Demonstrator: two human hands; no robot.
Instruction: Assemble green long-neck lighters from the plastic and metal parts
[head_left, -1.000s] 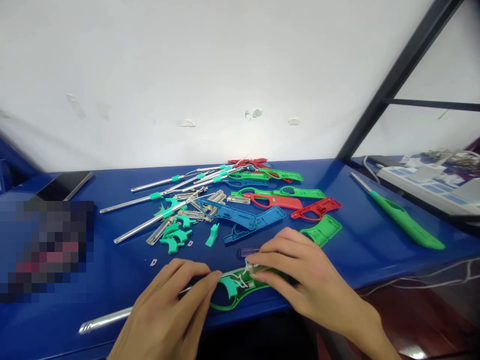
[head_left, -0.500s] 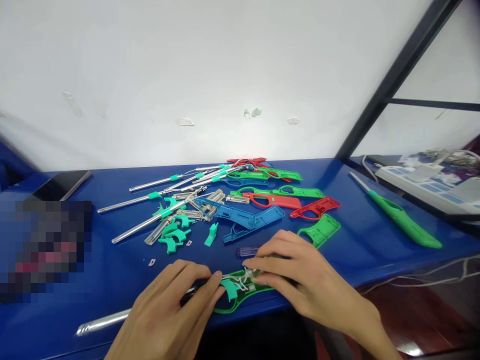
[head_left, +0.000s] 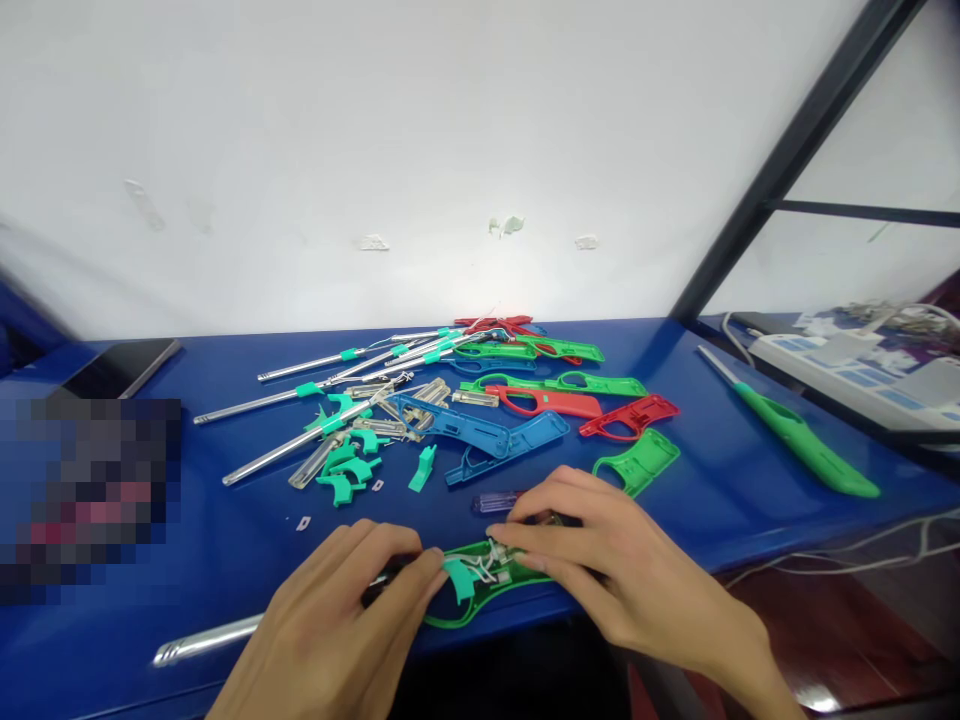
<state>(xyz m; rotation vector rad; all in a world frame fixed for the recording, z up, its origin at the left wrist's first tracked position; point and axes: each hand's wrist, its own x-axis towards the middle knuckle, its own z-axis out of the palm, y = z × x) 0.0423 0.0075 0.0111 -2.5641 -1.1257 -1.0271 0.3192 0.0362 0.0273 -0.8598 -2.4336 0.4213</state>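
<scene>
A green lighter shell half (head_left: 480,605) lies with its inside upward at the table's front edge. In it sit a teal trigger (head_left: 462,578) and white wires (head_left: 486,566). My left hand (head_left: 337,600) is closed around the shell's front end, where a silver lighter tube (head_left: 210,640) sticks out to the left. My right hand (head_left: 585,540) pinches at the handle end, its thumb and index finger by the wires; the small part between them is mostly hidden. A screwdriver with a clear purple handle (head_left: 493,502) lies just behind, partly covered by my right hand.
Behind are loose metal tubes (head_left: 262,407), teal triggers (head_left: 360,470), clear fuel tanks (head_left: 315,463), and blue (head_left: 472,425), red (head_left: 634,416) and green shell halves (head_left: 645,462). A whole green lighter (head_left: 806,435) lies right, a phone (head_left: 120,368) left. Power strips (head_left: 847,365) stand beyond the frame.
My right hand has shifted very slightly, its fingers still at the wires in the shell. My left hand and the loose parts look unchanged.
</scene>
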